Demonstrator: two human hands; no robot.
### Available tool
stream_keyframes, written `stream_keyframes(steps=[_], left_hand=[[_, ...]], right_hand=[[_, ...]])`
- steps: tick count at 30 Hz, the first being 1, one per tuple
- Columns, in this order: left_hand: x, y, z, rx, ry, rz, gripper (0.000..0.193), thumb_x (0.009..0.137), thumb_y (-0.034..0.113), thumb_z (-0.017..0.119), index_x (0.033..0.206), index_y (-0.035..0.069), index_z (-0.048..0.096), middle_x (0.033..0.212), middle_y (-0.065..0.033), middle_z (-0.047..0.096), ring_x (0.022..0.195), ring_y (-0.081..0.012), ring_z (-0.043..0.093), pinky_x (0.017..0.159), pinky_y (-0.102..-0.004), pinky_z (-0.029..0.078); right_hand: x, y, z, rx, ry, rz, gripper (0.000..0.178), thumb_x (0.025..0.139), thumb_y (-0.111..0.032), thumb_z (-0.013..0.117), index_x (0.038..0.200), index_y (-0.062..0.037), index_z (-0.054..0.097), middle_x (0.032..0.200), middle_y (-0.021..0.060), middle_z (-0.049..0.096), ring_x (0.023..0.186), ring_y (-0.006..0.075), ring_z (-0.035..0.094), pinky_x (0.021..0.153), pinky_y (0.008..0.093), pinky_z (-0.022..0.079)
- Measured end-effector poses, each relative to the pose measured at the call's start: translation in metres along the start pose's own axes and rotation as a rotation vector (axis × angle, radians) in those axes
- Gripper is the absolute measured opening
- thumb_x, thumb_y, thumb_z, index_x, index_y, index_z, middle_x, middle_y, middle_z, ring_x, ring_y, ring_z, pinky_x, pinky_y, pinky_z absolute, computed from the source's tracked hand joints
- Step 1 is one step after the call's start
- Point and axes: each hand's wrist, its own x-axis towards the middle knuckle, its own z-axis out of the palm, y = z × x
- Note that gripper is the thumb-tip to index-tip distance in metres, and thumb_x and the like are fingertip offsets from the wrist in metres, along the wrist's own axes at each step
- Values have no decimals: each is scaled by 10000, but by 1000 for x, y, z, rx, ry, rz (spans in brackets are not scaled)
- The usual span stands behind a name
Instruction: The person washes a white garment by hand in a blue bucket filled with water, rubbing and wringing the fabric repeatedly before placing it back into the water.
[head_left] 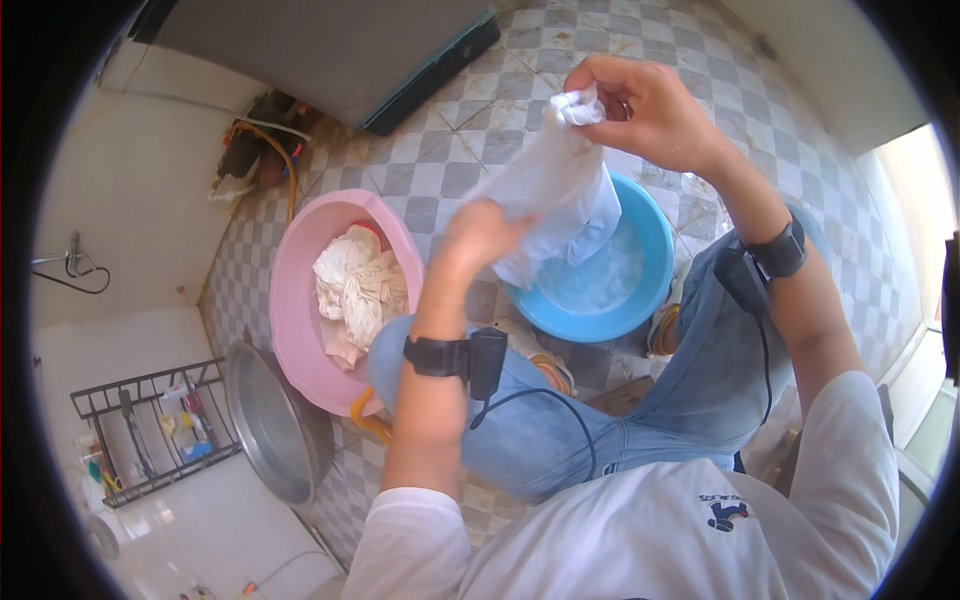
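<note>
A wet white cloth [560,185] is lifted over the blue basin [655,290] of sudsy water, its lower folds hanging down toward the suds. My right hand [648,112] pinches a bunched end of it, raised above the basin's far side. Against the cloth's left side is my left hand [487,235]; motion smears it and its fingers are hard to make out. The cloth's kind does not show. To the left stands a pink tub [290,285] with a heap of cream and white fabric [360,290] inside.
A large metal basin [270,425] leans on its side at the left, next to a black wire rack [160,430] of small items. A hose [290,165] runs along the far-left wall. A dark-edged grey panel [330,50] stands at the back. Checkered tiles [470,95] cover the floor.
</note>
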Motion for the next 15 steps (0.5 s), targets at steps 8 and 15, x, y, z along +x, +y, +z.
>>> stream_keyframes(steps=[8, 15], left_hand=[[13, 0, 7, -536, 847, 313, 344, 888, 243, 515, 937, -82, 618, 902, -264, 635, 793, -368, 633, 693, -411, 493], [10, 12, -13, -2451, 79, 409, 320, 942, 251, 455, 1132, 13, 554, 1116, -111, 610, 1063, -251, 569, 972, -419, 429]], right_hand=[[-5, -13, 38, 8, -45, -157, 311, 710, -48, 659, 1014, -87, 609, 831, 32, 588, 642, 139, 542, 599, 270, 464], [-56, -17, 99, -43, -535, -273, 366, 766, -11, 562, 1104, -151, 582, 1002, 71, 588, 739, 288, 601, 622, 393, 491]])
